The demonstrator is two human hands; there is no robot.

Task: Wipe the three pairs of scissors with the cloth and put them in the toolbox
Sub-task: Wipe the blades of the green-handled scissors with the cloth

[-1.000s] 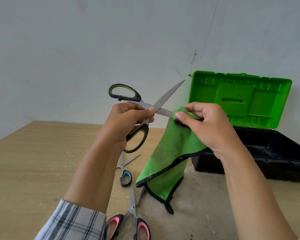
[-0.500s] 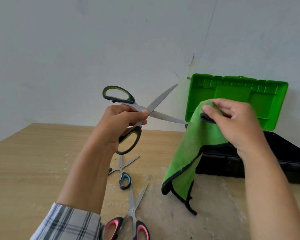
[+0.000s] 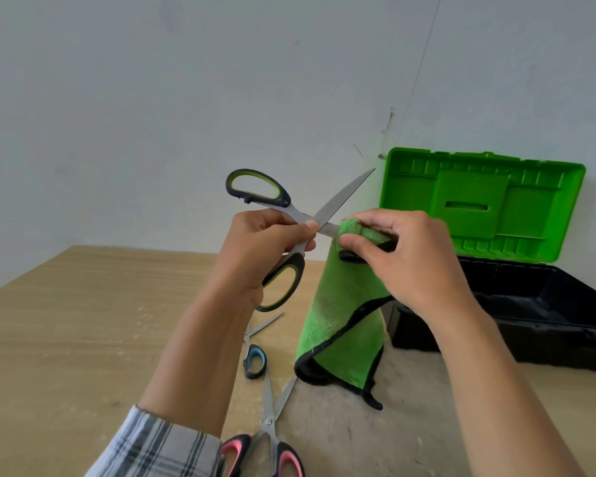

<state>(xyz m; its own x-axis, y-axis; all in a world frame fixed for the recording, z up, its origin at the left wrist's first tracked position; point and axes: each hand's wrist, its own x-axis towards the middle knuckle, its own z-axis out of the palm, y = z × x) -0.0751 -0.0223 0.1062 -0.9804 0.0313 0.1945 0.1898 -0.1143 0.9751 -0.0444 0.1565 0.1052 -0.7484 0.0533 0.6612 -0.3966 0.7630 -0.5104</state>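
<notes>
My left hand (image 3: 262, 249) grips the large scissors with black and lime handles (image 3: 291, 213) near the pivot, blades spread open in the air. My right hand (image 3: 403, 256) pinches the green cloth (image 3: 338, 325) around the lower blade, close to the pivot; that blade's tip is hidden inside the cloth. The rest of the cloth hangs down toward the table. Small blue-handled scissors (image 3: 255, 359) and pink-handled scissors (image 3: 272, 438) lie on the table below my arms. The toolbox (image 3: 537, 321) stands open at the right, black base and green lid (image 3: 479, 201) upright.
The wooden table (image 3: 66, 321) runs left to a grey wall. The toolbox lid leans back near the wall. The table's surface near the pink scissors is worn and greyish.
My right hand, which had slid the cloth off the blade tip to the right, has come back left and now wraps the cloth round the lower blade near the pivot.
</notes>
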